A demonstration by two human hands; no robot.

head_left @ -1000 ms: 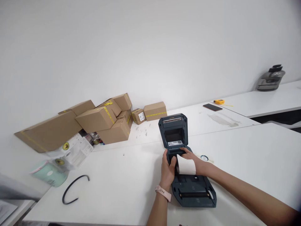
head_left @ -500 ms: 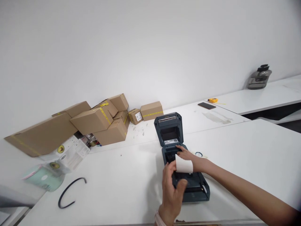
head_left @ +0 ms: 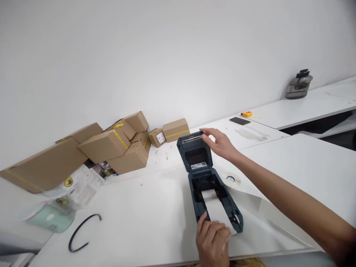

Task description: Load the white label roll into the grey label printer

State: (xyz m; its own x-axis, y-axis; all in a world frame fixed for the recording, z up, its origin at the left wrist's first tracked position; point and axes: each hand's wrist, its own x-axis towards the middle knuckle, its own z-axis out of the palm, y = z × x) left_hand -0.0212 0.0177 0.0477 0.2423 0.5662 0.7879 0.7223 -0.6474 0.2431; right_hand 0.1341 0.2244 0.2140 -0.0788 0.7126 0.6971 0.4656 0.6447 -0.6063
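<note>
A dark label printer [head_left: 194, 202] sits on the white table with its lid [head_left: 195, 156] swung up. White label paper [head_left: 217, 212] lies in its body, running from a small roll inside toward the front edge. At that front edge, my left hand [head_left: 213, 241] is curled over the paper's end; its fingertips are partly hidden. Higher up, my right hand [head_left: 219, 144] grips the top corner of the lid between thumb and fingers.
Right of the printer lies a flat label roll [head_left: 230, 179] with a loose strip [head_left: 264, 211] trailing under my right forearm. Cardboard boxes [head_left: 104, 145] are piled at back left. A black curved strip [head_left: 76, 231], phone [head_left: 239, 121], tape measure [head_left: 246, 114] and bottle [head_left: 299, 86] stand around.
The paper roll has gone from my left hand into the printer, its strip drawn forward. My right hand has moved up from the printer's inside to the lid.
</note>
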